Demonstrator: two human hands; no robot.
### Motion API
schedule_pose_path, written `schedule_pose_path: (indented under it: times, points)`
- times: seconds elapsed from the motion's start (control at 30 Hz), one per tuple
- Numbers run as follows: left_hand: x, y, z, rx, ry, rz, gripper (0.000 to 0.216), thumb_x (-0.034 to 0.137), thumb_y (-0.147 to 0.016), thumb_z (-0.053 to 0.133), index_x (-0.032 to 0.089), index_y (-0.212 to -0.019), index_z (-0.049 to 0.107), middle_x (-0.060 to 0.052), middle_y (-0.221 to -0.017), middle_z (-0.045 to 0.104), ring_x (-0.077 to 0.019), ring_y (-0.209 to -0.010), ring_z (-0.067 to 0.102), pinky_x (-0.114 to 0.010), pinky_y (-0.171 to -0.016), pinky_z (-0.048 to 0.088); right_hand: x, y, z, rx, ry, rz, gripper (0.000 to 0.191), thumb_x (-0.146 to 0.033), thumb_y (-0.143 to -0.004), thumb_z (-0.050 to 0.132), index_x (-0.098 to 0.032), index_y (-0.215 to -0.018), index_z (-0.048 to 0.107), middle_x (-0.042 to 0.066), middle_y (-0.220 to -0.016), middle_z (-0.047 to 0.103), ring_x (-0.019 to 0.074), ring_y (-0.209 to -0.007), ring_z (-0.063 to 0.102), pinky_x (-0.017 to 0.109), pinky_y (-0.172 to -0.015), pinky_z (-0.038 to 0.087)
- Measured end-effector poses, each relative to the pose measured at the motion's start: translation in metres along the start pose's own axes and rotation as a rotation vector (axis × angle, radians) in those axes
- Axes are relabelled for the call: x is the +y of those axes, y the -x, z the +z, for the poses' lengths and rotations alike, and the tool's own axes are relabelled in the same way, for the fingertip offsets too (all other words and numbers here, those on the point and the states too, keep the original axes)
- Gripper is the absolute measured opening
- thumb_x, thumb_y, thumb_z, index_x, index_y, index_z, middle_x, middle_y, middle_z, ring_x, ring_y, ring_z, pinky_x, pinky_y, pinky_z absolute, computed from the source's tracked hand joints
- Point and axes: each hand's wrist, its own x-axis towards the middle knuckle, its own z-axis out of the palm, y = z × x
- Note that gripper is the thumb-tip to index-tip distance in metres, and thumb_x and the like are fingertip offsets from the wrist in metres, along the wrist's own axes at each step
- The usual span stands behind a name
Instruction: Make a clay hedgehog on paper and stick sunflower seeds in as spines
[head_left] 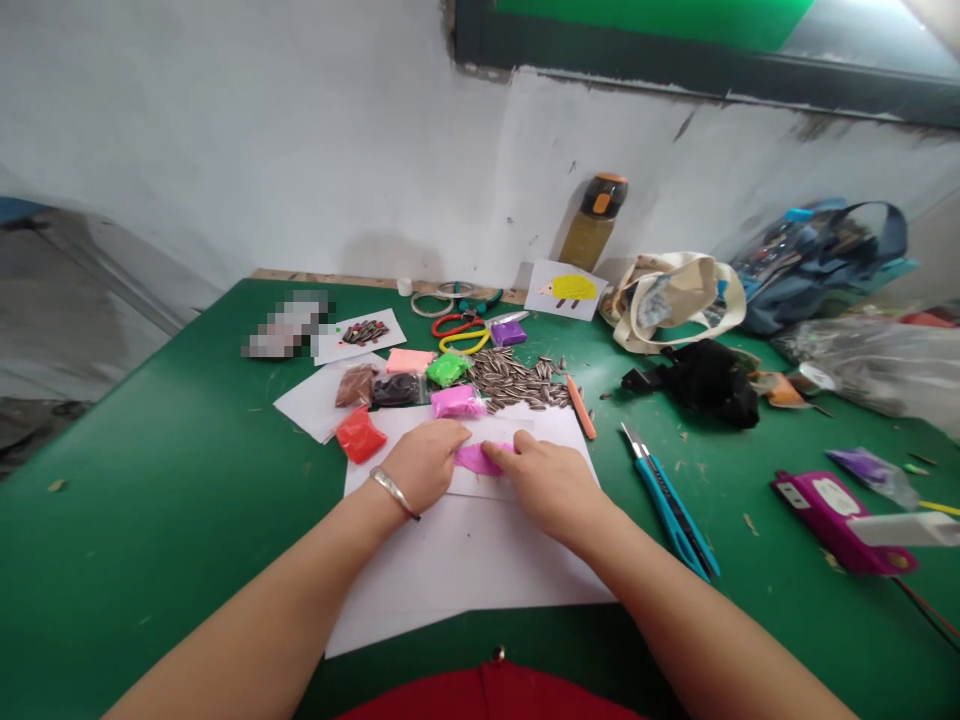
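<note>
A flat piece of pink-purple clay (477, 459) lies on white paper (465, 550) on the green table (150, 500). My left hand (424, 462), with a silver bracelet on the wrist, has curled fingers pressing the clay's left edge. My right hand (544, 478) presses its right edge with bent fingertips. Just beyond the hands lie small bags of coloured clay: red (360, 436), magenta (456, 401), green (448, 369) and pink (409, 360). A heap of sunflower seeds (517, 381) sits behind them.
Blue utility knives (671, 505) and an orange stick (580, 407) lie to the right. Scissors (461, 333), tape rolls, a hedgehog picture card (565, 290), a bottle (594, 222) and bags (675, 300) stand by the wall. A magenta device (840, 520) is at the far right.
</note>
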Motion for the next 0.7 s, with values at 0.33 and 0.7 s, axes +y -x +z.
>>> schedule_pose_path:
  times: [0.33, 0.7]
  points:
    - [0.0, -0.001, 0.003, -0.015, -0.03, 0.035, 0.036, 0.006, -0.08, 0.04, 0.015, -0.103, 0.065, -0.008, -0.109, 0.068, -0.0203, -0.107, 0.06, -0.037, -0.097, 0.048, 0.013, 0.009, 0.004, 0.0, -0.023, 0.051, 0.054, -0.012, -0.085, 0.034, -0.036, -0.132, 0.044, 0.005, -0.092, 0.059, 0.0169, -0.066, 0.057, 0.027, -0.051, 0.025]
    - [-0.002, 0.001, 0.006, -0.007, -0.03, 0.042, 0.038, 0.007, -0.077, 0.041, 0.016, -0.104, 0.066, -0.009, -0.11, 0.068, -0.0219, -0.108, 0.06, -0.04, -0.098, 0.048, -0.014, 0.003, 0.0, 0.015, -0.012, -0.107, 0.048, -0.016, -0.086, 0.038, -0.033, -0.13, 0.043, 0.005, -0.095, 0.057, 0.0174, -0.068, 0.057, 0.028, -0.054, 0.029]
